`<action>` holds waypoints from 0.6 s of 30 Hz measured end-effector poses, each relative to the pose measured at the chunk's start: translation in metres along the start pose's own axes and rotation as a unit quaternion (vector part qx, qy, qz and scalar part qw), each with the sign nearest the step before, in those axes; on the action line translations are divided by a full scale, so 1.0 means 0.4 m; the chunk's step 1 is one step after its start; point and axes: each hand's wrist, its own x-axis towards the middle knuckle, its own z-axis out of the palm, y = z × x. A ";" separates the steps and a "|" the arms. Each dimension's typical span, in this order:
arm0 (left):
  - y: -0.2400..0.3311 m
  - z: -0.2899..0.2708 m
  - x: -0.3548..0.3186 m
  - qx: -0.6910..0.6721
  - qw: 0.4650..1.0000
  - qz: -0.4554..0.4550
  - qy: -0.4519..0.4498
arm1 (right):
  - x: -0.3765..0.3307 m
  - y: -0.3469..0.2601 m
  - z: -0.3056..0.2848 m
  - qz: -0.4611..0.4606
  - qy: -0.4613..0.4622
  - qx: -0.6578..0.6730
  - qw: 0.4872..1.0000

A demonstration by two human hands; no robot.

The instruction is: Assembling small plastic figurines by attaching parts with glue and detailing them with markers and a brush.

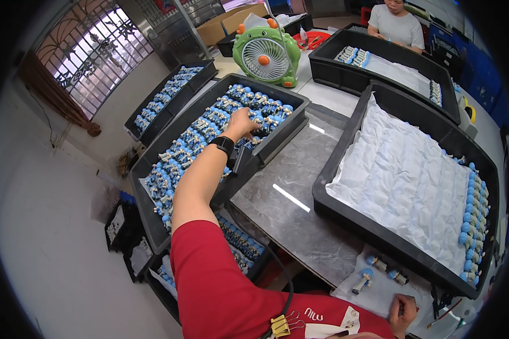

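Observation:
My left hand (242, 124), a dark watch on its wrist, reaches down into a black tray (297, 105) packed with rows of small blue-and-white figurines (181, 151). Its fingertips are lost among the figurines near the tray's right side, so I cannot tell whether they grip one. At the lower right, my right hand (402, 312) is curled closed near the table edge; what its fingers hold, if anything, is hidden. Just beyond it, a loose figurine (365, 280) with a blue head lies on white sheeting (349, 291), close to two more.
A large black tray (345, 210) on the right has a white liner and figurines along its right side. More trays stand behind and below left. A green fan (266, 56) sits at the back. Across the table sits another person (398, 25). A dark cable (277, 257) crosses near my arm.

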 end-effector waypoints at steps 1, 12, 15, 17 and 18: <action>0.001 -0.002 -0.005 -0.004 1.000 -0.014 -0.006 | 0.000 0.001 0.000 -0.005 0.000 0.001 1.000; 0.004 0.015 0.058 0.101 0.993 0.061 0.003 | 0.021 -0.030 -0.013 -0.054 0.009 -0.016 0.998; 0.008 0.015 0.070 0.162 0.977 0.127 0.056 | 0.005 -0.009 -0.001 -0.026 0.006 -0.013 1.000; 0.023 -0.001 0.055 0.026 0.997 0.067 -0.033 | 0.001 -0.007 -0.001 -0.001 0.003 0.004 1.000; 0.022 -0.011 0.056 0.026 0.997 0.068 -0.034 | 0.004 -0.009 -0.006 0.000 0.004 0.003 1.000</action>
